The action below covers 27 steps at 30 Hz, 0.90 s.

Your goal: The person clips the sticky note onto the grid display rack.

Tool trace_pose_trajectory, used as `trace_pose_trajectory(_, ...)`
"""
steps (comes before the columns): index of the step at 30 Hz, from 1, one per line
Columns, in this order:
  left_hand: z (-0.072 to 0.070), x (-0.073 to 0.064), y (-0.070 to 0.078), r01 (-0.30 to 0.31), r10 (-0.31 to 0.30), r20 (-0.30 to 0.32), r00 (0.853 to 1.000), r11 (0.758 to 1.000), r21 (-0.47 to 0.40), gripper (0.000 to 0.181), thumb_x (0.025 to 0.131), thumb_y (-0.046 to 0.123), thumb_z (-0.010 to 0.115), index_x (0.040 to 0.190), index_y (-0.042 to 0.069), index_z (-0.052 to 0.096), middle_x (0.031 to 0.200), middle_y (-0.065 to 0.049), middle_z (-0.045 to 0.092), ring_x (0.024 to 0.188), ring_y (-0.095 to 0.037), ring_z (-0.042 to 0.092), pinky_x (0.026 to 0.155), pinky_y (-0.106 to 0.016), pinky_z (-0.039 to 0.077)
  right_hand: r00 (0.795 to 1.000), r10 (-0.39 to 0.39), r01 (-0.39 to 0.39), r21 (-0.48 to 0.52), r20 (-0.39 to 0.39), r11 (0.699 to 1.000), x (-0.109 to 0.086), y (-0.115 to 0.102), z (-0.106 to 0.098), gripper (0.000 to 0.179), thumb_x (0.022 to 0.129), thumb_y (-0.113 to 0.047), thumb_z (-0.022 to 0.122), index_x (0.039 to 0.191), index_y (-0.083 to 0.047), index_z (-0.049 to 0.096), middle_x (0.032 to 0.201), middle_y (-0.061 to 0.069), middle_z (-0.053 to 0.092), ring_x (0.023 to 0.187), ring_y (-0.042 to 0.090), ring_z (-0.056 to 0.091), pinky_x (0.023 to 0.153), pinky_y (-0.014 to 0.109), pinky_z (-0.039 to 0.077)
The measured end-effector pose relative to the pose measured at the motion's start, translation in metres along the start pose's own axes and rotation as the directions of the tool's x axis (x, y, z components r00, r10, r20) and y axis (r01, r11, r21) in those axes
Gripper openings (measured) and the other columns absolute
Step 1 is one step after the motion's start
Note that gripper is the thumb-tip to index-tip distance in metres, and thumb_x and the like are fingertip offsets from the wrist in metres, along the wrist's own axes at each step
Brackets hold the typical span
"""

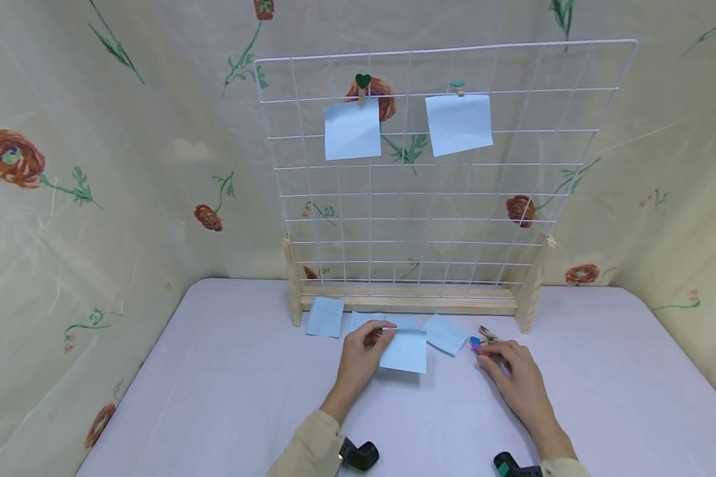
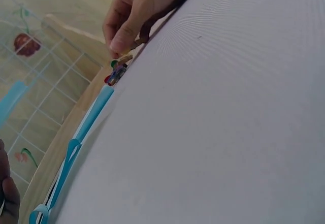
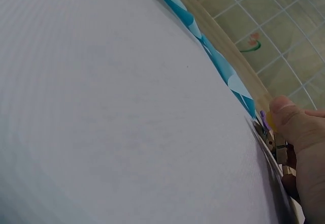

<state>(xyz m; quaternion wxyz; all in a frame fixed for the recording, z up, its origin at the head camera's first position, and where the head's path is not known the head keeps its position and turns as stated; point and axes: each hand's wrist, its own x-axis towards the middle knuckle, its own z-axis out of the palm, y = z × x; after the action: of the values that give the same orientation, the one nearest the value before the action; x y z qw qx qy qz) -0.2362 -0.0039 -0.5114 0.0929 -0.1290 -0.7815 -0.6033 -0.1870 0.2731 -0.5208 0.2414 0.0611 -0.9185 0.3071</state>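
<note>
My left hand (image 1: 364, 354) pinches a light blue paper note (image 1: 404, 351) by its upper left edge, above the white table. That note also shows at the left side of the left wrist view (image 2: 10, 102). To the right, my right hand (image 1: 516, 381) is at a small pile of wooden clothespins (image 1: 487, 334) with coloured ornaments. Between its thumb and fingers it pinches a small clothespin with a yellow ornament (image 3: 271, 120), mostly hidden by the thumb in the right wrist view.
A white wire grid (image 1: 441, 179) stands in a wooden base (image 1: 406, 302) at the back. Two blue notes (image 1: 352, 132) hang on it from clothespins, one with a green heart (image 1: 362, 81). Several more blue notes (image 1: 325, 317) lie before the base. Flowered cloth surrounds the table (image 1: 227, 397).
</note>
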Motion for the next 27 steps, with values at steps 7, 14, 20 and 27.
trace_pose_trajectory(7, 0.002, 0.002, 0.0, 0.001, -0.001, -0.007, 1.0, 1.0, 0.006, 0.022, 0.089, 0.04, 0.061, 0.101, 0.024, 0.07, 0.096, 0.005, 0.07, 0.076, -0.006, 0.058, 0.069, -0.019, 0.048, 0.997, 0.058, -0.059, 0.016, 0.042, 0.998, 0.0, 0.002, -0.001, 0.016, 0.086, -0.017, 0.069, 0.1, -0.011, 0.065, 0.093, 0.002, 0.068, 0.081, 0.002, 0.053, 0.069, 0.015, 0.043)
trace_pose_trajectory(14, 0.005, 0.003, 0.001, 0.005, -0.005, -0.012, 1.0, 1.0, -0.023, 0.018, 0.089, 0.035, 0.064, 0.101, 0.022, 0.07, 0.094, 0.001, 0.07, 0.075, -0.008, 0.059, 0.069, -0.019, 0.048, 0.994, 0.101, -0.105, 0.122, 0.041, 0.987, 0.0, 0.003, 0.0, 0.019, 0.083, -0.019, 0.072, 0.097, -0.01, 0.064, 0.091, 0.002, 0.069, 0.074, -0.005, 0.055, 0.065, 0.009, 0.044)
trace_pose_trajectory(20, 0.009, 0.006, 0.005, 0.002, -0.002, 0.002, 1.0, 0.999, -0.037, 0.02, 0.089, 0.036, 0.063, 0.102, 0.023, 0.07, 0.095, 0.002, 0.07, 0.077, -0.008, 0.06, 0.071, -0.021, 0.049, 0.992, 0.125, -0.128, 0.141, 0.03, 0.982, 0.0, 0.002, 0.0, 0.015, 0.081, -0.02, 0.074, 0.091, -0.013, 0.064, 0.086, -0.001, 0.069, 0.074, -0.005, 0.055, 0.066, 0.01, 0.042)
trace_pose_trajectory(27, 0.013, 0.01, 0.008, -0.022, 0.022, 0.022, 1.0, 0.999, -0.023, 0.022, 0.089, 0.039, 0.062, 0.102, 0.023, 0.07, 0.095, 0.003, 0.071, 0.077, -0.006, 0.061, 0.074, -0.021, 0.05, 0.989, 0.14, -0.145, 0.135, 0.041, 0.98, -0.001, 0.002, -0.002, 0.018, 0.083, -0.024, 0.072, 0.095, -0.013, 0.065, 0.089, 0.0, 0.07, 0.074, -0.005, 0.055, 0.066, 0.01, 0.043)
